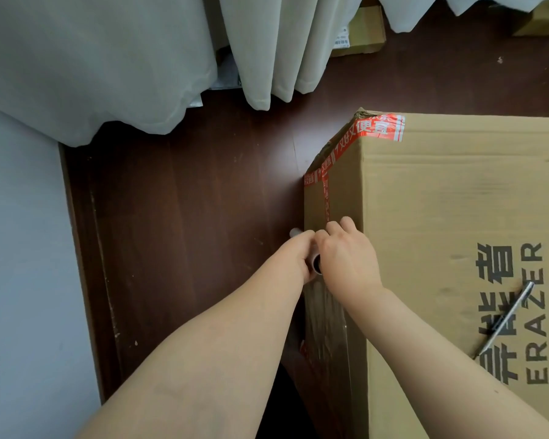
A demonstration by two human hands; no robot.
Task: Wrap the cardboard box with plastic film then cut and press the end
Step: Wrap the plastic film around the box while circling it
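Note:
A large cardboard box [457, 201] with red printed tape on its corner stands on the dark wooden floor at the right. Its left side face carries a stretch of clear plastic film [325, 318] below my hands. My left hand [300, 253] is shut around a roll of plastic film [316, 264], held upright against that side face; only its core end shows. My right hand [346, 255] grips the roll from the box side, fingers touching the cardboard. A slim metal cutter knife [504, 318] lies on the box top.
Pale curtains [140, 58] hang to the floor at the back left. A wall [19, 280] runs along the left. Smaller cardboard boxes [362, 30] sit behind the curtains. Dark wooden floor [187, 217] lies left of the box.

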